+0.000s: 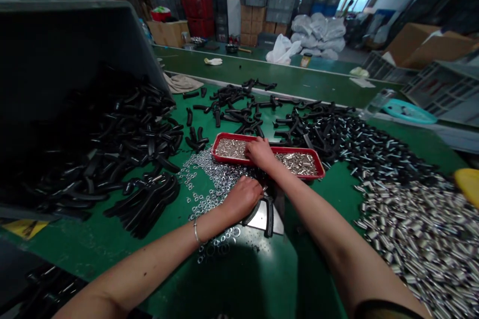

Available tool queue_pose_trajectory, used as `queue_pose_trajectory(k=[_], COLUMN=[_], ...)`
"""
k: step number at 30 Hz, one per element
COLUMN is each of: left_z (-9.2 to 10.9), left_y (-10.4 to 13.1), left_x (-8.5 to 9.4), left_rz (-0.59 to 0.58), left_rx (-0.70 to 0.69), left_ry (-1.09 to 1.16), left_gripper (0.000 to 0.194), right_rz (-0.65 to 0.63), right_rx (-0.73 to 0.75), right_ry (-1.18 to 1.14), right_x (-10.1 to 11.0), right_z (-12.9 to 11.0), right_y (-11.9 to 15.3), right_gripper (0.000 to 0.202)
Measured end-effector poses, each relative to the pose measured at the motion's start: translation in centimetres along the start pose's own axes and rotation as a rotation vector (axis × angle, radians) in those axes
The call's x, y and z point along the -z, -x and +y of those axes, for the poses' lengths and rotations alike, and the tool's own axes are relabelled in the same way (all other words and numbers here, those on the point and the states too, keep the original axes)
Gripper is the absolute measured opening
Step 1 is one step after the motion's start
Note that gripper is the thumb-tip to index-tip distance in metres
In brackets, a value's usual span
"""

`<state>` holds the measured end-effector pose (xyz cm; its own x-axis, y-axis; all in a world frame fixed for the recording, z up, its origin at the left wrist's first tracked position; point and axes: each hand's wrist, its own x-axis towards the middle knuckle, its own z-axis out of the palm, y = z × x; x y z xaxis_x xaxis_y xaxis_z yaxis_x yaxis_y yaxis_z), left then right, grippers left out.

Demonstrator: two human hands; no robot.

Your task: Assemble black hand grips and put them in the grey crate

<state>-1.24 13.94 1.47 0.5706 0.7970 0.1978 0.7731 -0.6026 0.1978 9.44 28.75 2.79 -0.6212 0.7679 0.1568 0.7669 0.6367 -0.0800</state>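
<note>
My left hand (244,198) is closed at the upper end of a black curved handle part (268,217), above a metal plate (258,220). What its fingertips pinch is hard to see. My right hand (260,153) reaches into a red tray (239,161) of tiny metal pieces, its fingers bent down among them; anything between them is hidden. Just right of that hand, a second red tray (318,164) holds small metal pins. Loose metal rings (209,179) lie spread left of my left hand.
A grey bin (130,20) of black handles lies tipped at the left, with a stack of black parts (149,204) before it. Black parts with bolts (359,139) and a heap of metal sleeves (415,229) cover the right. A teal dish (409,111) sits behind them.
</note>
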Motion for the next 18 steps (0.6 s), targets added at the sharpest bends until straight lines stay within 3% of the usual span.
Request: queue_pose_trajectory(k=[7,18], left_z=[-0.3,-0.2], left_y=[0.4,0.1], left_x=[-2.1,-2.1], left_rz=[0.111,0.113], left_rx=[-0.151,-0.106], left_ry=[-0.156,-0.127], left_gripper=[0.022,0.024], right_rz=[0.077,0.227], right_rx=[-0.028,-0.171], right_ry=[-0.057,-0.328], right_x=[-0.4,0.4], right_z=[-0.5,-0.6], right_y=[0.6,0.9], right_gripper=[0.024,0.010])
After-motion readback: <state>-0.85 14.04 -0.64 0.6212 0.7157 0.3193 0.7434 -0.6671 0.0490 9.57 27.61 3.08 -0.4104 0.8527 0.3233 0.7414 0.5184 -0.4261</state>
